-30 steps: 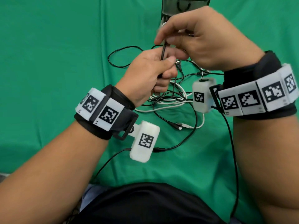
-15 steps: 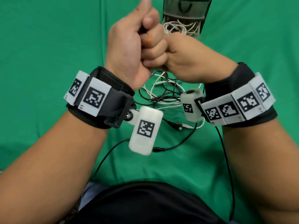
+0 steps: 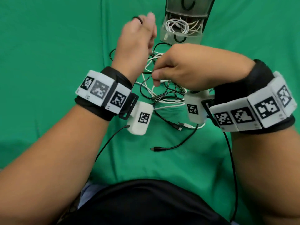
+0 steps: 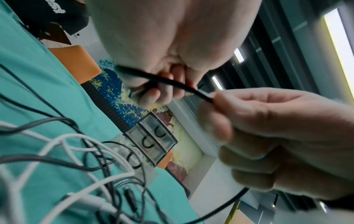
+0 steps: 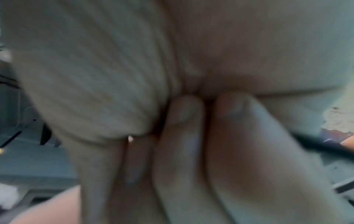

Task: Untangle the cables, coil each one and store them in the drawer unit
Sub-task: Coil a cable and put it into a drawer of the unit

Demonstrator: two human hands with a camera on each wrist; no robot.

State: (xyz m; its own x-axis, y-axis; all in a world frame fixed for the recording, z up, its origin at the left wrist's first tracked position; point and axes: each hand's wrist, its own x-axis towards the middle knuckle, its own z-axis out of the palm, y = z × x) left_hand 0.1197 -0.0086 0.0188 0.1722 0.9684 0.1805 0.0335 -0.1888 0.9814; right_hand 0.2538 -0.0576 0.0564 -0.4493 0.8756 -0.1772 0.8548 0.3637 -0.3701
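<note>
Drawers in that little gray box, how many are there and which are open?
3 drawers show on the drawer unit. The bottom drawer is pulled open with white cables coiled inside. The two above it are closed. More may sit higher, out of view.

The cable tangle is spread on the cloth, with the drawer unit placed just beyond it.

A recording lab: green cloth backdrop, tagged wristbands, ceiling lights.
</note>
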